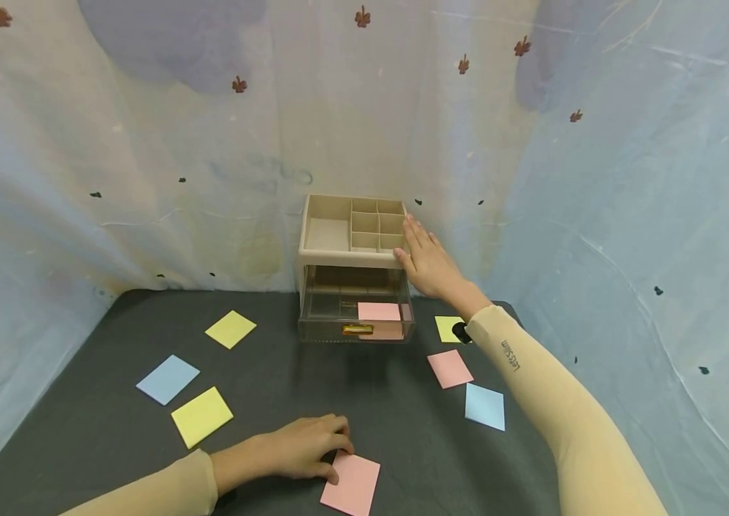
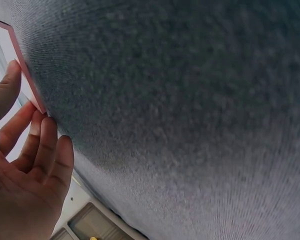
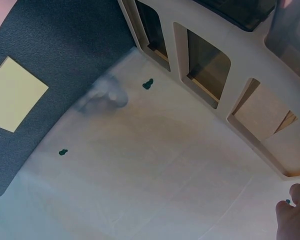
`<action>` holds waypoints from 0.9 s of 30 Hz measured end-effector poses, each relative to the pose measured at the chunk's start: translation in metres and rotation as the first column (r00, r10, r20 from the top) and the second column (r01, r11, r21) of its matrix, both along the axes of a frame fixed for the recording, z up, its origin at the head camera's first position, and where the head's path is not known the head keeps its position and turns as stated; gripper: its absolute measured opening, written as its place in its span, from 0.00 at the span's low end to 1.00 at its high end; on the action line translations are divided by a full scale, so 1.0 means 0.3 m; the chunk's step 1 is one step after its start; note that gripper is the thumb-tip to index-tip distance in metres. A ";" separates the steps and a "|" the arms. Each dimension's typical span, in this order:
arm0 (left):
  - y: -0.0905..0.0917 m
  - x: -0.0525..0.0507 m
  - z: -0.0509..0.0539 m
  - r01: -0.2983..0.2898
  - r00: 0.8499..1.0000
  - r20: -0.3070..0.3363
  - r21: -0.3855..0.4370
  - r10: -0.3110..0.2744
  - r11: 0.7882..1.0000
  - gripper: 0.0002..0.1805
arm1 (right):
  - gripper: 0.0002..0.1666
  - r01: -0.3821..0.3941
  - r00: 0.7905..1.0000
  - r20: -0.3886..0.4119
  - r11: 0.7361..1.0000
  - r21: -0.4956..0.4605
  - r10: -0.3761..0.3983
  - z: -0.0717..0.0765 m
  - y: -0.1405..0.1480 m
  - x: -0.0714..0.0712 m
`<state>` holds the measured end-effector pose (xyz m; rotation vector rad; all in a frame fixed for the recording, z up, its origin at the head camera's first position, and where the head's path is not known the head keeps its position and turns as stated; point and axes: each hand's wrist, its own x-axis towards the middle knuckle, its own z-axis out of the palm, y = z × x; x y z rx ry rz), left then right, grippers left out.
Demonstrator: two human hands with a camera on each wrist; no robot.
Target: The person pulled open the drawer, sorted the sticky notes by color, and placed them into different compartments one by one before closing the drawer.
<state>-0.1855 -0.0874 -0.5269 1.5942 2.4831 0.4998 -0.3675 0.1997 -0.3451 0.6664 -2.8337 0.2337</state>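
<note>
Near the front of the dark table, my left hand (image 1: 302,448) grips a pink sticky note pad (image 1: 354,484) at its upper left corner. The left wrist view shows the thumb on one face of the pink pad (image 2: 26,82) and fingertips at its edge. My right hand (image 1: 431,265) rests with straight fingers against the top right side of a cream desk organizer (image 1: 351,259). In its pulled-out clear drawer (image 1: 322,330), which has a gold handle, lies another pink pad (image 1: 378,312). Only a bit of the right hand (image 3: 295,212) shows in the right wrist view.
Left of the organizer lie two yellow pads (image 1: 231,329) (image 1: 202,417) and a blue pad (image 1: 168,379). On the right are a yellow pad (image 1: 446,328), partly behind the right wrist, a pink pad (image 1: 450,369) and a blue pad (image 1: 484,406). A patterned curtain (image 1: 209,158) hangs behind the table.
</note>
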 end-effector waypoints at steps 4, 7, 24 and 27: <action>0.001 0.006 -0.007 -0.055 0.996 0.077 0.009 0.054 0.998 0.20 | 0.43 -0.002 1.000 0.003 1.000 0.002 0.002 -0.002 -0.004 0.000; 0.004 0.011 -0.010 -0.102 0.985 0.141 0.008 0.100 0.995 0.20 | 0.43 -0.002 1.000 0.006 1.000 -0.002 0.002 -0.002 -0.007 0.001; 0.015 0.026 -0.008 -0.198 0.954 0.232 0.018 0.188 0.980 0.20 | 0.43 -0.004 1.000 0.001 1.000 -0.011 0.004 -0.001 -0.003 0.004; 0.016 0.024 -0.012 -0.199 0.946 0.267 0.040 0.182 0.979 0.20 | 0.43 -0.004 1.000 0.001 1.000 -0.010 0.004 -0.002 -0.001 0.005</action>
